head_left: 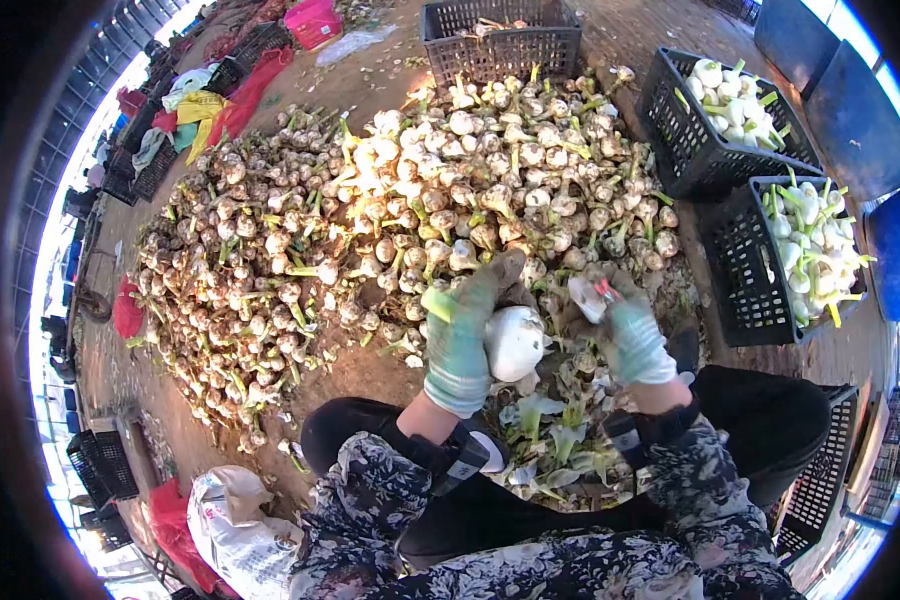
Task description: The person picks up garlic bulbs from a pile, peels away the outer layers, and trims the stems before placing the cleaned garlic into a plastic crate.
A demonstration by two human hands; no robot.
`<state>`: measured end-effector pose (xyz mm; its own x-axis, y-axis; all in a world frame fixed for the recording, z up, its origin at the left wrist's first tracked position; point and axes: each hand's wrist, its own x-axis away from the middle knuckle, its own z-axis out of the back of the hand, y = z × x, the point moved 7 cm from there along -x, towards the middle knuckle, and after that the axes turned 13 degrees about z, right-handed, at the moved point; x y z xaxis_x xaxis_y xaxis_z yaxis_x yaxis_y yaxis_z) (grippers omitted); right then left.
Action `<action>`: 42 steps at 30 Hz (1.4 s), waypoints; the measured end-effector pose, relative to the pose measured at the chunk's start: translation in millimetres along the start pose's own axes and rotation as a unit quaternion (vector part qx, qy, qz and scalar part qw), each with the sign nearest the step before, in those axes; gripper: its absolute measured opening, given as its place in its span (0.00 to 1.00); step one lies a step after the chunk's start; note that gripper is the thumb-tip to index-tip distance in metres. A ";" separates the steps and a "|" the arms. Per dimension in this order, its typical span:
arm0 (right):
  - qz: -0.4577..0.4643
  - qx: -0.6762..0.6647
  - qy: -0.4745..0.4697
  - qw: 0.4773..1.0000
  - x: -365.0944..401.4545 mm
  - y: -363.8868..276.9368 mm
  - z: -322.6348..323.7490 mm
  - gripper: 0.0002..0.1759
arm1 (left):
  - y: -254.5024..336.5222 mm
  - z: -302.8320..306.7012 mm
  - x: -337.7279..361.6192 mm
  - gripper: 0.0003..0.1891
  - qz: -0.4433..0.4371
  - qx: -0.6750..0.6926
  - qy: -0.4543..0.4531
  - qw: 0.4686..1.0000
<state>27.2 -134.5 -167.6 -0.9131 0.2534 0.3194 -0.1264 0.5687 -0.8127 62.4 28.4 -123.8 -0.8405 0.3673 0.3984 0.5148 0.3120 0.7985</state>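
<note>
My left hand (462, 345), in a green-and-white work glove with dirty fingertips, is closed around a large, clean white garlic bulb (515, 343). The bulb's pale green stem (437, 304) pokes out on the thumb side. A matching glove covers my right hand (633, 338), which is closed a short way to the right. It grips a small tool with a red part (606, 290); a whitish piece shows beside it, and the fingers hide the rest. Below both hands lie peeled garlic skins and leaves (560, 435). A wide heap of unpeeled garlic (420, 220) spreads in front.
Two black crates (735, 270) of peeled white garlic stand at the right. Another black crate (500, 55) is behind the heap. A white sack (240, 525) sits at lower left, and a pink container (312, 22) at the back. My bent legs flank the peelings.
</note>
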 end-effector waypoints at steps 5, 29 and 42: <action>0.013 0.088 -0.071 0.993 16.4 27.1 16.4 0.13 | 17.4 -5.7 5.1 0.22 -0.147 -0.082 -0.033 0.985; 0.210 0.481 -0.136 0.840 51.5 -44.7 -55.2 0.14 | 28.4 -18.5 20.5 0.23 -0.355 -0.410 0.018 0.840; 0.130 0.311 -0.171 0.926 34.8 -10.2 -18.4 0.25 | 16.9 -10.1 9.1 0.24 -0.226 -0.205 -0.062 0.950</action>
<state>3.8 -117.1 -139.3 -0.9999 -0.0056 -0.0126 0.0130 -0.0640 -0.9979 61.7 28.1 -102.1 -0.9211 0.3842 -0.0629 -0.0242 0.1047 0.9942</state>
